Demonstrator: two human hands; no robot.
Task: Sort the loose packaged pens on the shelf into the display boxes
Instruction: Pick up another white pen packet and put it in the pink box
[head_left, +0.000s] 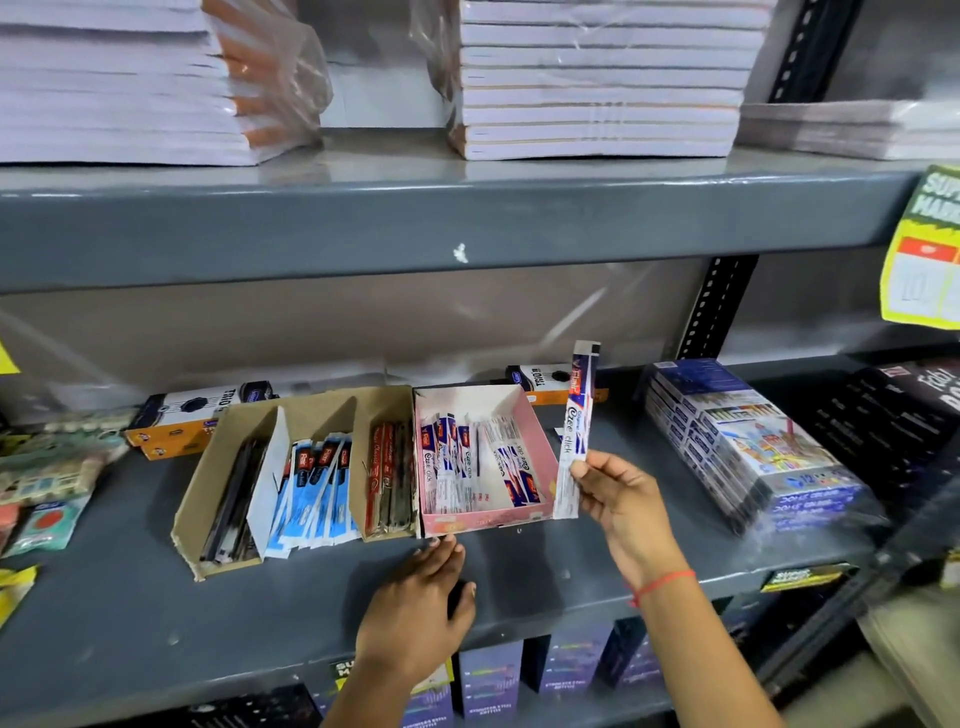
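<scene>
The right hand pinches one packaged pen upright by its lower end, just beside the right wall of the pink display box, which already holds matching packs. The left hand rests flat and released on the shelf, fingertips at the box's front edge, grasping nothing. Risk: the thin pack may bend in this low grip and snag the wall. If the unsteadied box shifts, it may nudge the brown divided box touching it.
</scene>
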